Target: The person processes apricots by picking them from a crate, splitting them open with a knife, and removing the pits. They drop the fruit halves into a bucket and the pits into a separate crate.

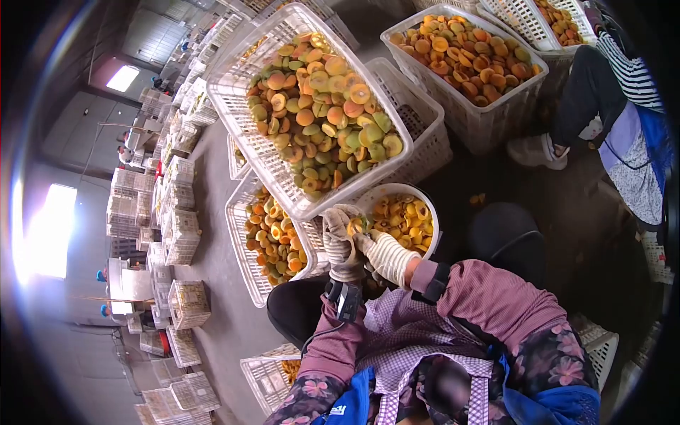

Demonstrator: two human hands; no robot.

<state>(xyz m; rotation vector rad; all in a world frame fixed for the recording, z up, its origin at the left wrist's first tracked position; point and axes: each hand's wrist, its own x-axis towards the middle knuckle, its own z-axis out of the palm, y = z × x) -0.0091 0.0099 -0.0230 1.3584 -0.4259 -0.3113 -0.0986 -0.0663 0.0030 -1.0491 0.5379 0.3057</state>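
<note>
In white knit gloves, my two hands meet over the near edge of a white round tub (434,230) of apricot pieces. My left hand (341,244) is closed around an apricot (356,226) with orange flesh and a patch of green skin. Against the right side of that fruit, the fingers of my right hand (386,256) are bent and pressed together; whether they hold a small tool is hidden. Just beyond my hands, a large white crate (312,210) of green and orange apricots, many halved, stands tilted toward me. To the left sits a lower crate (238,237) of apricot halves.
A full crate of apricot halves (464,60) stands behind at the right, beside a seated person's leg and shoe (542,152). Another crate (265,382) is at my lower left. Stacked crates (180,234) line the left side of the hall.
</note>
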